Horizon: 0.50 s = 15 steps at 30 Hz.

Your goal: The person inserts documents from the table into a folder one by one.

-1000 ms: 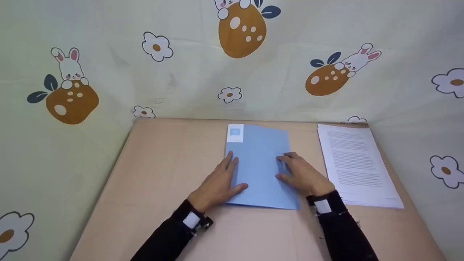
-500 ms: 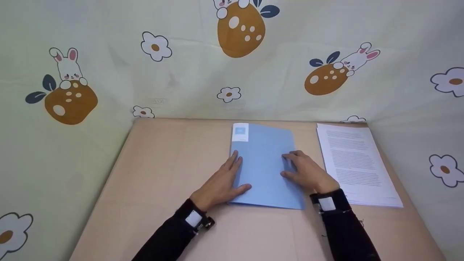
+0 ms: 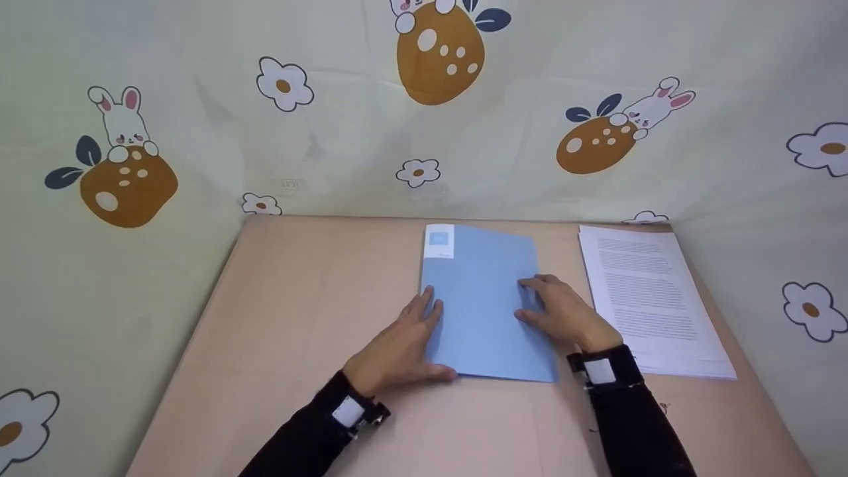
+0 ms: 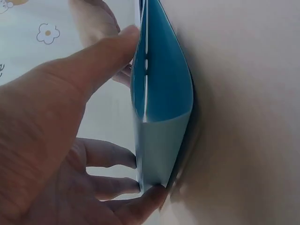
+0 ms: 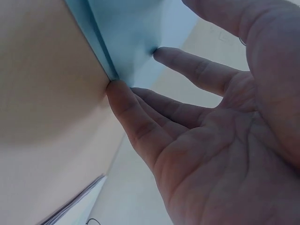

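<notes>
A light blue file folder [image 3: 487, 311] lies closed on the table, a white label [image 3: 439, 241] at its upper left corner. My left hand [image 3: 397, 348] touches its left side, fingers spread along the spine [image 4: 161, 150] and the thumb by the near left corner. In the left wrist view the near end gapes slightly, showing thin inner layers between the covers. My right hand [image 3: 570, 315] rests at the right side; in the right wrist view one fingertip touches the cover [image 5: 126, 42] while other fingers meet its edge. Neither hand curls round the folder.
A stack of printed paper [image 3: 652, 305] lies right of the folder, close to the table's right edge. Behind the tan tabletop [image 3: 298, 318] hangs a pale cloth [image 3: 351, 132] patterned with rabbits and flowers, which also runs along both sides.
The folder has shifted slightly right with both hands, then stayed in place. My left hand has slid nearer to me along its left side, the thumb moving from the cover to the near edge.
</notes>
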Available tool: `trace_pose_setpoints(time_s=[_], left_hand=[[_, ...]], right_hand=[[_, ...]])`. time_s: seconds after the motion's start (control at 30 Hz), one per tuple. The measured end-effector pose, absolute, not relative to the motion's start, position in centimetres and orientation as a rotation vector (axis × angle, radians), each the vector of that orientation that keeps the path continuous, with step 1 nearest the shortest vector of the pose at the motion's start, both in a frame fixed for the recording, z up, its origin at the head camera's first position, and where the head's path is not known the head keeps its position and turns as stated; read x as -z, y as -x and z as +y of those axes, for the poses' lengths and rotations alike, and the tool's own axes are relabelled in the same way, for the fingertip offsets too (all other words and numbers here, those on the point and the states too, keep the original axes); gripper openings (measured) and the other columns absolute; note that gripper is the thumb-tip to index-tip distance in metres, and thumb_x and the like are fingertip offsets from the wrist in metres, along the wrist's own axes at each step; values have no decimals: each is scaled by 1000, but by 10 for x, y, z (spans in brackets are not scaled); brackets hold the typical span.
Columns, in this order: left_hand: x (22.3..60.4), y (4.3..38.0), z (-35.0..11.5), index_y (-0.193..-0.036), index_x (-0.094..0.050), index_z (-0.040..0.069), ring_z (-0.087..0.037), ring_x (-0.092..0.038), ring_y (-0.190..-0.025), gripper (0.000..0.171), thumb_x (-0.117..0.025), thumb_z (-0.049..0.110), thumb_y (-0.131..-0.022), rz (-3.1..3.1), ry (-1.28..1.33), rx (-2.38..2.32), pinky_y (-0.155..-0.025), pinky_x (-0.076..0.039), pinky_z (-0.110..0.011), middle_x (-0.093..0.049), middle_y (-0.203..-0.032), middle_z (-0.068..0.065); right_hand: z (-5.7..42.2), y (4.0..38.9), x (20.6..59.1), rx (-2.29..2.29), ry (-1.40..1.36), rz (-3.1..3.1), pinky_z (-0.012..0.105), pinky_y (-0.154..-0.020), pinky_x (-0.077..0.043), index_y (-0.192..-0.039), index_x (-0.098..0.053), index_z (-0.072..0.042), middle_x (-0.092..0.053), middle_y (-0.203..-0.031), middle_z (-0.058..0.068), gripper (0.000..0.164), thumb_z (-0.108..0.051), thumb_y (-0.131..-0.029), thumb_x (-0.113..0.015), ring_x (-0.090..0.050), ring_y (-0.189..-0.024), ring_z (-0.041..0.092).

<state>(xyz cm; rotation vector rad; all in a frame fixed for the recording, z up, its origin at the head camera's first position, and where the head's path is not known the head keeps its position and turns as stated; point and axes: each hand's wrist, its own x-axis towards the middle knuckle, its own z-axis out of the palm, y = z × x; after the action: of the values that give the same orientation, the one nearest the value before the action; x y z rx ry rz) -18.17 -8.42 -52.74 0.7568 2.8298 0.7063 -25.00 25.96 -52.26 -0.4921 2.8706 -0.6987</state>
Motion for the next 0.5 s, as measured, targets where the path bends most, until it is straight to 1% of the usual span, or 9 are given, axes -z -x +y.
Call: trace_pose_setpoints(time_s=[0.27,0.5], left_hand=[[533,183,-80,-177,-39,-5,-52,-31,-178,132,-101,66,-84,2846,-732,-732,-140,-44,-56,-22,-192,-31],[537,186,-78,-179,-37,-2,-51,-27,-180,132,-100,66,-85,2831,-729,-772,-141,-43,-55,-20,-194,-28]], right_hand=[[263,253,524,761,456,2881,72,-134,-47,-163,-61,4,-51,-172,42,62,-25,-111,-81,-52,-162,60],[263,254,521,821,412,2875,71,-133,-48,-163,-61,5,-58,-169,37,62,-24,-112,-79,-55,-161,58]])
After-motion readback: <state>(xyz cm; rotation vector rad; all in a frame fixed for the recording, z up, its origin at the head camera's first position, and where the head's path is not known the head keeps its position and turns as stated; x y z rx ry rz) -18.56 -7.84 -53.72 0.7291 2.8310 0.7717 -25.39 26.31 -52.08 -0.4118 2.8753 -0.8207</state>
